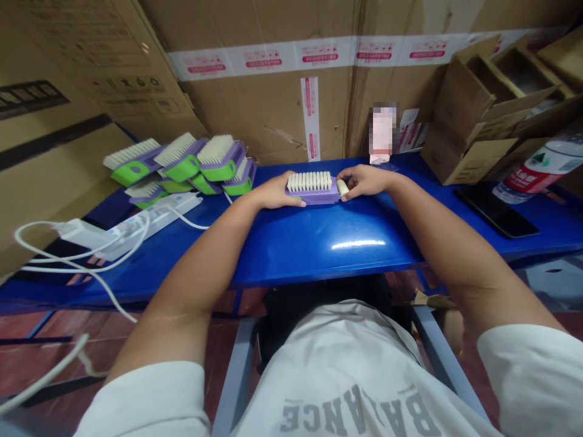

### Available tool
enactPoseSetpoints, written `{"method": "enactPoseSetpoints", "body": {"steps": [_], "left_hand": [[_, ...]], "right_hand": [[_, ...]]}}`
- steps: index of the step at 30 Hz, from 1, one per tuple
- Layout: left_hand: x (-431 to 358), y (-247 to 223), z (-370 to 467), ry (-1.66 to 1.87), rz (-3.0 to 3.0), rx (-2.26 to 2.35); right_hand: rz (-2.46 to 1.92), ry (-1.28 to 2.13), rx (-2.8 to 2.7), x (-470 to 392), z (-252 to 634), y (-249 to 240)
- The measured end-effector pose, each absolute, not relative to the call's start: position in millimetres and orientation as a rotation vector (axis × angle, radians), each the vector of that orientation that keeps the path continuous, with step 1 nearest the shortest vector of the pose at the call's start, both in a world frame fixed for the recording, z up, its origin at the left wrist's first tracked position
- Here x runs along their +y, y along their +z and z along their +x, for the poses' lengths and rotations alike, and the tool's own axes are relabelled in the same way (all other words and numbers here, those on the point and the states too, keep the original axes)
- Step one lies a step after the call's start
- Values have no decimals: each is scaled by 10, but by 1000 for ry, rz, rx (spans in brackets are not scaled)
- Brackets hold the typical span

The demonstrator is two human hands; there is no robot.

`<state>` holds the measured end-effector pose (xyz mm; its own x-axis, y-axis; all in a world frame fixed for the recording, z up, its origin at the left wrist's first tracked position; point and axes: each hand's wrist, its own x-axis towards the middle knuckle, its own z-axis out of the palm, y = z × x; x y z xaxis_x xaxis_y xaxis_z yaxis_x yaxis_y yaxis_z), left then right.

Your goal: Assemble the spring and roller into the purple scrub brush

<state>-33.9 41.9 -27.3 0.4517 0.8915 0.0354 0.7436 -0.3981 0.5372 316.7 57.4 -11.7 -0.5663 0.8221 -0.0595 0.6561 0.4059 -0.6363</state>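
Observation:
A purple scrub brush (314,195) lies across the blue table with its pale bristles facing up and a bit of green at its left end. My left hand (274,192) is wrapped round that left end, thumb along the near side. At the other end, my right hand (362,182) pinches a small cream-coloured rounded piece (342,187) between thumb and fingers. This piece sits right against the brush's end; whether the two are joined I cannot tell.
Several purple-and-green brushes (180,159) are stacked at the left behind a white power strip (152,221) with trailing cables. A phone (496,210), a water bottle (537,171) and open cardboard boxes (473,121) stand at the right. Large cartons (264,109) wall off the back.

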Motion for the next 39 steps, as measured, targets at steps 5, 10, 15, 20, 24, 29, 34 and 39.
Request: {"method": "enactPoseSetpoints", "body": {"steps": [5,10,15,20,24,29,34,39], "left_hand": [[438,-297,-353,446,2258,1379],[424,-281,-336,453,2248,1363],[401,-250,-326,441,2245,1367],[416,-268,-335,452,2242,1353],[421,-270,-333,444,2250,1364],[432,-274,-338,430,2267,1368],[434,-284,-344,431,2267,1375],[441,-295,-345,433,2274,1380]], "right_hand": [[-1295,896,-2406,580,3163,-113],[-1310,892,-2410,578,3155,-110],[-1320,907,-2422,587,3154,-114],[-1332,912,-2419,602,3169,-124],[-1311,901,-2425,604,3174,-129],[-1319,864,-2442,596,3170,-121],[-1313,892,-2441,614,3172,-128],[-1281,942,-2449,631,3209,-134]]}}
